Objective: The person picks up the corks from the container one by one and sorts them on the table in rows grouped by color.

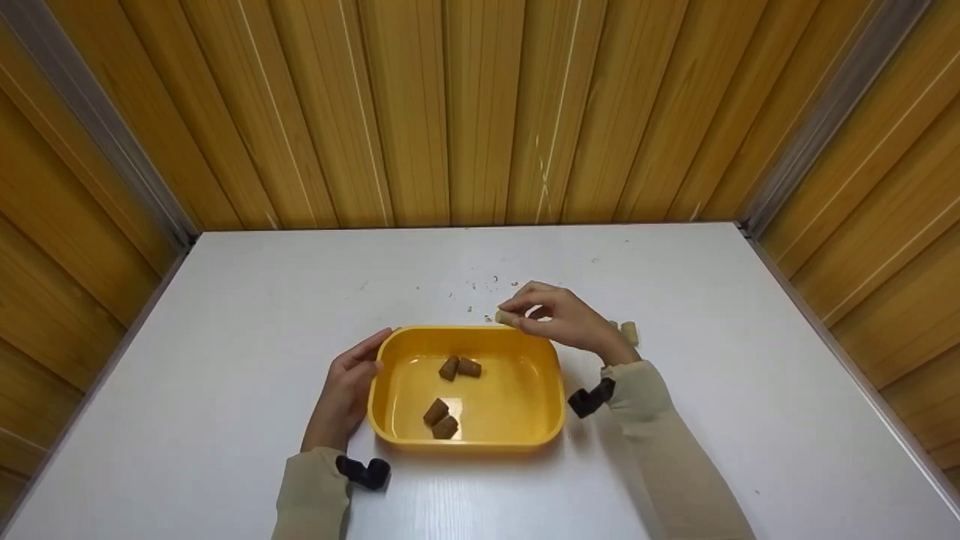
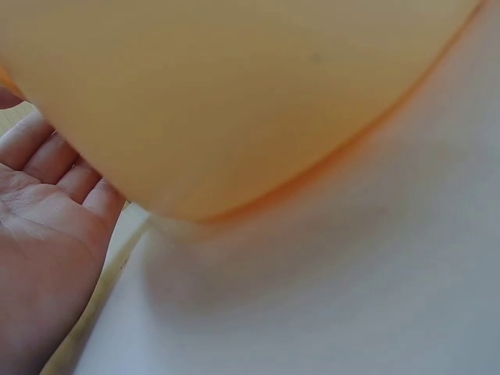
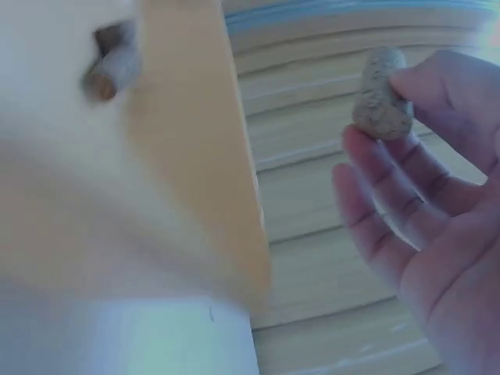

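A yellow plastic tray (image 1: 517, 390) with rounded corners is on the table. My left hand (image 1: 351, 382) holds it at the left side, the thumb at the rim and the fingers (image 2: 51, 152) along the outer wall. Just above the far rim, my right hand (image 1: 559, 315) pinches a pale, speckled cork (image 3: 383, 94) between thumb and fingertips. Inside the tray lie several short brown pieces, a pair (image 1: 460, 367) near the far wall and a pair (image 1: 441, 420) towards the front.
Behind the right wrist, pale corks (image 1: 629, 333) stand on the white table (image 1: 247, 315), partly hidden. Small crumbs (image 1: 495, 279) are scattered beyond the tray. Wood-look panels (image 1: 480, 112) enclose the back and both sides.
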{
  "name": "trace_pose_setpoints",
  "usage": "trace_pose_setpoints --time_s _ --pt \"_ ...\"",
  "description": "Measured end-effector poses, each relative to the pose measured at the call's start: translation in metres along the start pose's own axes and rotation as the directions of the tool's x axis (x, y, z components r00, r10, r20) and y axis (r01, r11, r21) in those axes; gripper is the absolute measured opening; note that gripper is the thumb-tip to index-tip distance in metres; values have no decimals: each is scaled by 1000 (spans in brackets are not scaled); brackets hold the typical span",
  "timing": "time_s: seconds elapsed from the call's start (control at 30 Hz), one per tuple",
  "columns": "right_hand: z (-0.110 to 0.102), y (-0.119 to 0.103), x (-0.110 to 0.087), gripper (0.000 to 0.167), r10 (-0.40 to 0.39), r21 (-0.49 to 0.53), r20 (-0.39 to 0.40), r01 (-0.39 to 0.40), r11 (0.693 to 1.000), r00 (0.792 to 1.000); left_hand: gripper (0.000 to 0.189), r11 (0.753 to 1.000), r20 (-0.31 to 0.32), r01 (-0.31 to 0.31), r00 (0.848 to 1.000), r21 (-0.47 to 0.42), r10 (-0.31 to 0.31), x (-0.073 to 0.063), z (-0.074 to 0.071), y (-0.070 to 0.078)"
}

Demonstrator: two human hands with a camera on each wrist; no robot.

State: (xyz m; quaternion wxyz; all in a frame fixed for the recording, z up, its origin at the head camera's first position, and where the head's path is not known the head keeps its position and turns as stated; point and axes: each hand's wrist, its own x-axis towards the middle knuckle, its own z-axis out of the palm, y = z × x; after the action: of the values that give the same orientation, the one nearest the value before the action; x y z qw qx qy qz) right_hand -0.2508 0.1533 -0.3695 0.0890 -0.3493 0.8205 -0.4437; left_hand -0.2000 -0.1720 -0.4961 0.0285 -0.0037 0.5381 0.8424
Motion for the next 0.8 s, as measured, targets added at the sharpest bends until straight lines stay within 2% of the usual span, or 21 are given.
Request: trace_pose_setpoints --time_s 0.17,0.27,0.43,0.5,0.6,0.8 --pt "-9 36 -10 25 38 46 -82 -35 998 996 56 1000 5 -8 1000 10 8 0 -2 1" --pt "-13 53 -18 28 105 89 -140 -94 992 985 55 1000 14 -14 1000 8 14 -1 -3 2" --pt "-19 66 -31 36 231 140 -233 -203 969 945 54 1000 29 -13 1000 -10 13 -2 -5 3" --pt "-22 70 -36 38 256 151 -265 -222 963 930 54 1000 31 -11 999 -14 12 -3 -6 3" --pt "-27 75 -44 39 271 150 -312 -234 961 911 54 1000 25 -7 1000 -11 8 -4 -5 3" --pt "-42 86 -60 38 284 136 -365 -251 958 887 54 1000 14 3 1000 -20 -3 -5 -4 3"
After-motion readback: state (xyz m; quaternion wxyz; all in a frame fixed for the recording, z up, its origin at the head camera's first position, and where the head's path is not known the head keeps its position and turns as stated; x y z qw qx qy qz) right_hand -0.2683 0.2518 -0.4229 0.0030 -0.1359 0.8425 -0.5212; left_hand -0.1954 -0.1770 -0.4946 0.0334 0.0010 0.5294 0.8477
